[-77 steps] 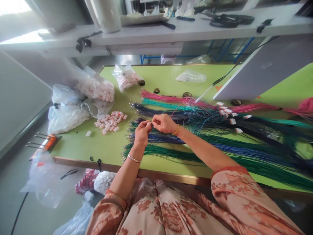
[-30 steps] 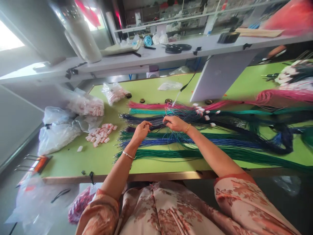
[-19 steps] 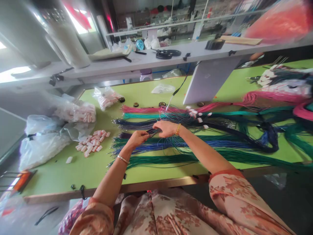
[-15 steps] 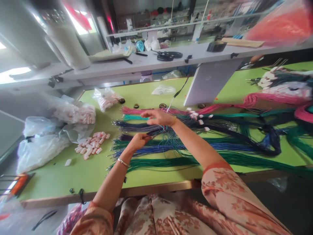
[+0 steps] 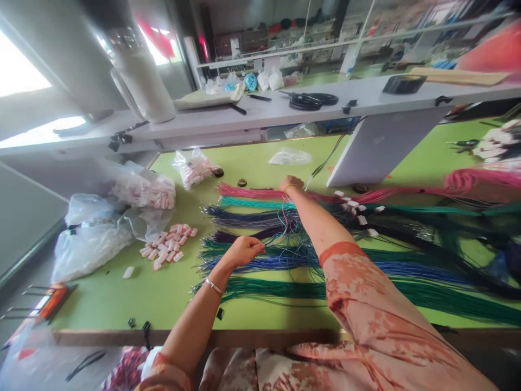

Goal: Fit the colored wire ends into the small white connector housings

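My left hand (image 5: 244, 252) is closed in a pinch above the green and blue wires. Thin loose wires (image 5: 281, 232), pinkish and teal, run toward its fingertips. My right hand (image 5: 292, 183) is curled at the far edge of the pink wires (image 5: 248, 191), beside a hanging cable (image 5: 321, 168); what lies in its fingers is hidden. Between and below my hands, teal wires (image 5: 248, 202), dark wires (image 5: 240, 216), blue wires (image 5: 280, 263) and green wires (image 5: 280, 288) stretch across the table in bundles, with small metal ends at the left.
White-and-orange connector pieces (image 5: 169, 244) lie heaped at left, near clear bags (image 5: 142, 187). Tape rolls (image 5: 242, 183) sit behind the wires. White connectors (image 5: 362, 219) rest on the bundles at right. A raised shelf (image 5: 264, 108) on a panel (image 5: 382, 144) crosses the back.
My right hand has moved away from me, from above the dark wires to beyond the pink ones, and its fingers have curled. My left hand stays low, pinching. The view has shifted.
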Motion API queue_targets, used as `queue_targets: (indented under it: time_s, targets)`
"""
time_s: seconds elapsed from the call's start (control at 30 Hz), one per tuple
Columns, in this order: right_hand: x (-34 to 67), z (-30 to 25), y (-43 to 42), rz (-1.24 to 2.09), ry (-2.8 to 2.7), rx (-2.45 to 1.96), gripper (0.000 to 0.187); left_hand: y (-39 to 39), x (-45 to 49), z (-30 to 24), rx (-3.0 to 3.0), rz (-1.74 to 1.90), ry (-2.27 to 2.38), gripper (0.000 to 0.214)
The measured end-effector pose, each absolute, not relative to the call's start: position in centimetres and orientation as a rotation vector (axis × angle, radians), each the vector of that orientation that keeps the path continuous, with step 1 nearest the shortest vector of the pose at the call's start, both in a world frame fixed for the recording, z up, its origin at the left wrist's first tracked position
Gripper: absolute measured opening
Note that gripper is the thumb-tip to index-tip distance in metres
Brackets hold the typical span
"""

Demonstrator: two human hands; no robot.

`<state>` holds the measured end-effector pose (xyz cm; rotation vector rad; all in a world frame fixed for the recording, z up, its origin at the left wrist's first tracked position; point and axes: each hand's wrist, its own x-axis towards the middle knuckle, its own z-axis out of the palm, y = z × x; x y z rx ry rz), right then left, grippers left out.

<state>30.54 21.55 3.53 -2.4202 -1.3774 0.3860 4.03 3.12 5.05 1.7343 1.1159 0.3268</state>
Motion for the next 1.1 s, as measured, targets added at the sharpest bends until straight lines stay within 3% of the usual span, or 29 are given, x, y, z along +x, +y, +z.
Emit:
queue_targets:
  time_s: [0.13, 0.3, 0.47, 0.63, 1.1]
  targets:
    - [30.0, 4.3, 21.6, 0.384, -1.373, -2.310, 0.026, 3.0, 4.6, 4.8, 1.679, 0.368, 1.164, 0.030]
    - [28.1, 7.7, 19.3, 0.720, -1.209, -1.537, 0.029, 3.1, 5.4, 4.0, 1.446, 0.730, 1.213, 0.020]
    - [24.9, 9.5, 10.5, 1.178, -1.119, -1.027, 0.031, 2.3, 6.5, 4.7, 1.334, 0.907, 1.153, 0.020]
    - [23.3, 8.1, 2.3, 1.344, -0.995, -0.948, 0.037, 0.8, 7.4, 6.0, 1.211, 0.999, 1.056, 0.026]
    - [23.7, 4.2, -3.0, 0.886, -1.126, -0.984, 0.033, -2.0, 9.6, 6.4, 1.247, 1.035, 1.048, 0.030]
